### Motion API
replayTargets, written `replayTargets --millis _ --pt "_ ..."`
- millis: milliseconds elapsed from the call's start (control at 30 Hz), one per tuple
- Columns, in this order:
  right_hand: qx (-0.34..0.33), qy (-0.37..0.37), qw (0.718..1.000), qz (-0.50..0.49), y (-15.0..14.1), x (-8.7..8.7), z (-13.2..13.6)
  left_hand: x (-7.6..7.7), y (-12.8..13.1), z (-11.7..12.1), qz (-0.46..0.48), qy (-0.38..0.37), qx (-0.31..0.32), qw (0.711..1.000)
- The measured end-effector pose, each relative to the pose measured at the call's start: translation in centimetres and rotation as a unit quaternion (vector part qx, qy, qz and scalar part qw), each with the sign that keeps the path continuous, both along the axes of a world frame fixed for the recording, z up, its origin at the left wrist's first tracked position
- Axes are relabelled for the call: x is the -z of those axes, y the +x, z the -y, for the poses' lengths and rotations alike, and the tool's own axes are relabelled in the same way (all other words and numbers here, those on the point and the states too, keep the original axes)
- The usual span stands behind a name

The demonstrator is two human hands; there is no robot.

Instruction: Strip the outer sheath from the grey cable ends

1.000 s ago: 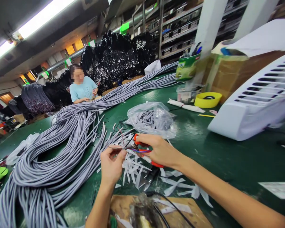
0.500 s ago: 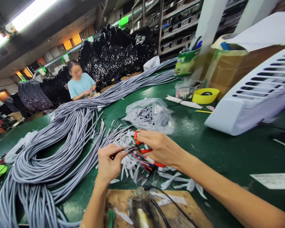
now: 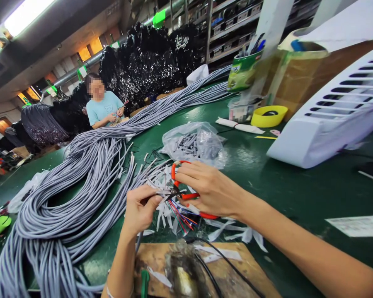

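Observation:
My right hand [image 3: 209, 188] is closed around the red handles of a pair of scissors [image 3: 189, 195], its fingers through the loops. The dark blades are parted and point left, close to the fingertips of my left hand [image 3: 141, 209]. That hand is pinched shut; a grey cable [image 3: 139, 242] comes out below it, while the end inside the fingers is mostly hidden. Beneath the scissors, thin coloured wires [image 3: 182, 217] fan out over white strips [image 3: 164, 215] scattered on the green table [image 3: 298, 203].
Grey cables [image 3: 49, 207] lie in a thick bundle along the left. Beyond my hands sits a clear bag [image 3: 194, 145] of small grey pieces. A stained wooden board [image 3: 230, 277] is in front of me, a white slatted casing [image 3: 323, 128] at right. A person [image 3: 104, 107] sits across the table.
The scissors' handles and blades have spread wider apart. Both hands stay close together, and the view has tilted slightly. More of the grey cable shows below my left hand.

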State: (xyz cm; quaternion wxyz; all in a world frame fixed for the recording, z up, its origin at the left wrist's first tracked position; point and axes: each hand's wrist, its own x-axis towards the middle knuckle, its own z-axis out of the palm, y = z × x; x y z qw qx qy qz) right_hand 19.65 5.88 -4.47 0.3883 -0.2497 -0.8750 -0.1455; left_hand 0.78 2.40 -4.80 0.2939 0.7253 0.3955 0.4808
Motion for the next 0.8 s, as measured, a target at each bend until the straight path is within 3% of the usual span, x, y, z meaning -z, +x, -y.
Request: replayTargets --millis 133,367,633,700,800 --pt "0.001 -0.005 1.000 0.002 0.0 0.2 0.0 0.4 0.0 0.0 0.020 -0.051 0.020 0.998" --pt "0.003 -0.003 1.000 -0.019 -0.1 0.6 0.1 -0.3 0.4 0.2 -0.008 0.020 -0.036 0.999" --pt "0.037 0.068 0.995 -0.068 -0.2 0.8 0.3 -0.7 0.4 0.2 0.049 -0.018 -0.034 0.998" --pt "0.049 0.030 0.990 -0.132 -0.3 0.7 0.2 -0.7 0.5 0.2 0.075 -0.038 -0.028 0.996" --pt "0.059 -0.110 0.961 -0.245 -0.5 0.4 0.3 -0.4 0.6 0.2 0.124 -0.072 -0.021 0.989"
